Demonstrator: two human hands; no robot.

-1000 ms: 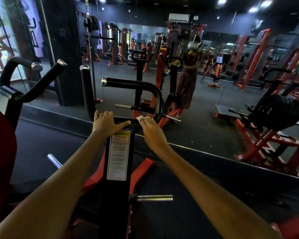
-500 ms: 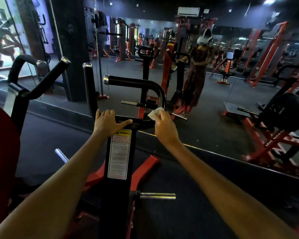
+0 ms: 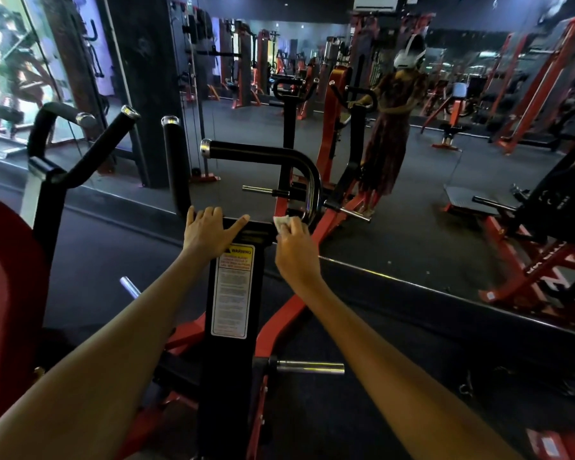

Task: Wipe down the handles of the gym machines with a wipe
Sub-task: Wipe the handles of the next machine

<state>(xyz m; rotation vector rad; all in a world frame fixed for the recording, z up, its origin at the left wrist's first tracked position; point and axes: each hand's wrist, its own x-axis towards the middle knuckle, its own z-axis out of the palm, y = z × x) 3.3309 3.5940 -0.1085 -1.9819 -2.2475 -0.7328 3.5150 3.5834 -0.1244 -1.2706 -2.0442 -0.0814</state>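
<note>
A black curved handle [image 3: 279,154] with a chrome end cap arcs up from the machine's black upright post [image 3: 233,310], which carries a warning label. My right hand [image 3: 294,247] pinches a small white wipe [image 3: 282,222] and presses it at the lower end of that curve, where it joins the post. My left hand [image 3: 210,232] rests flat on the top of the post, thumb spread out to the right. A second black handle [image 3: 175,161] stands upright just left of my left hand.
Another pair of black handles [image 3: 63,141] rises at the left above a red pad [image 3: 4,293]. A chrome peg [image 3: 309,367] juts right from the post's base. A wall mirror ahead reflects a person and red machines; a red plate-loaded machine [image 3: 545,234] stands at right.
My right hand with the wipe went up the handle's lower curve and has come back down to its base. My left hand stayed on the post. The camera moved slightly.
</note>
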